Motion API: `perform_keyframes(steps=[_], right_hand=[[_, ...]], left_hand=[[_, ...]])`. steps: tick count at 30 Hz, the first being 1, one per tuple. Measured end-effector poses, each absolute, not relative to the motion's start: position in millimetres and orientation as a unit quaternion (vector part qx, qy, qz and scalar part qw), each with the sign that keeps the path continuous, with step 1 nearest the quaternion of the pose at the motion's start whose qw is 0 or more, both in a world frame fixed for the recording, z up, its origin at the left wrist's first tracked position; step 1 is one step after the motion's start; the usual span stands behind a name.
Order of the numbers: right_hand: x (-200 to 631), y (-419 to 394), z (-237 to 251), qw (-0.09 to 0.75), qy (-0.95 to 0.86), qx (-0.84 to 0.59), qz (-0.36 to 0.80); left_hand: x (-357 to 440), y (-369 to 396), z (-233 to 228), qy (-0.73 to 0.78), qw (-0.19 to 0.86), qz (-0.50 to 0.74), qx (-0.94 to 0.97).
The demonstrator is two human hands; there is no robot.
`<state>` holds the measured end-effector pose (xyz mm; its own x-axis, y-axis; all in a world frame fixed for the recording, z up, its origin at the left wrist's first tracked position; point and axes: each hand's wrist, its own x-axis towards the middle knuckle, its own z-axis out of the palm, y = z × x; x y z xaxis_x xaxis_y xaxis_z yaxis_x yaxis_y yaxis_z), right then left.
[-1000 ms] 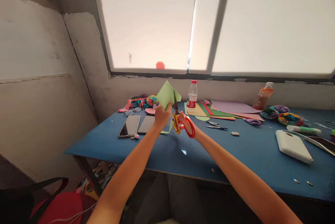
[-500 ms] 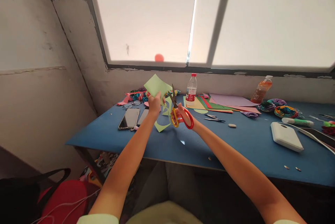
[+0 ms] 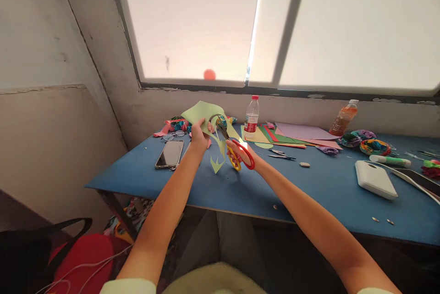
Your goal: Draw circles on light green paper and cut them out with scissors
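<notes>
My left hand [image 3: 200,134] is closed on a sheet of light green paper [image 3: 198,111], held up above the blue table [image 3: 137,165]. Narrow cut strips of the same paper dangle below it, one ending in a pointed scrap [image 3: 216,164]. In my right hand [image 3: 239,152] is a pair of scissors [image 3: 248,158] with red and yellow handles, fingers through the loops. The blades point up and left and lie against the paper's curved cut edge, close to my left fingers. How far the blades are apart is hard to make out.
Behind the hands stands a water bottle [image 3: 252,117] beside stacked coloured paper [image 3: 292,135]. A phone [image 3: 169,154] and glasses [image 3: 173,135] lie left. Tweezers [image 3: 282,156], an eraser [image 3: 304,164], a white power bank [image 3: 375,179], a glue stick [image 3: 391,160] and an orange drink bottle [image 3: 343,118] are right.
The paper has turned and tilted in my left hand, its hanging strips shifting. The scissors, earlier spread beside the paper, have moved slightly left so their blades meet it.
</notes>
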<state>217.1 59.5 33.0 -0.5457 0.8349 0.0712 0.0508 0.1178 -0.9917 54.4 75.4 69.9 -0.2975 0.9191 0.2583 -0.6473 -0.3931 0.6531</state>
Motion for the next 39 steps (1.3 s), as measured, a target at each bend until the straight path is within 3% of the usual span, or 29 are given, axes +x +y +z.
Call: perform_keyframes(steps=[10, 23, 33, 39], right_hand=[[216.8, 73.5, 28.3, 0.324, -0.61, -0.441, 0.573], [215.9, 73.9, 29.0, 0.338, -0.604, -0.428, 0.581], [222.2, 64.4, 39.6, 0.271, -0.635, -0.281, 0.667], [226.5, 62.2, 45.4, 0.294, -0.587, -0.226, 0.72]], left_hand=[[55.3, 78.5, 66.5, 0.263, 0.462, 0.768, 0.356], [43.3, 81.9, 61.8, 0.404, 0.096, 0.79, 0.451], [47.0, 77.8, 67.0, 0.372, 0.226, 0.785, 0.44], [51.1, 75.1, 66.7, 0.368, 0.276, 0.783, 0.42]])
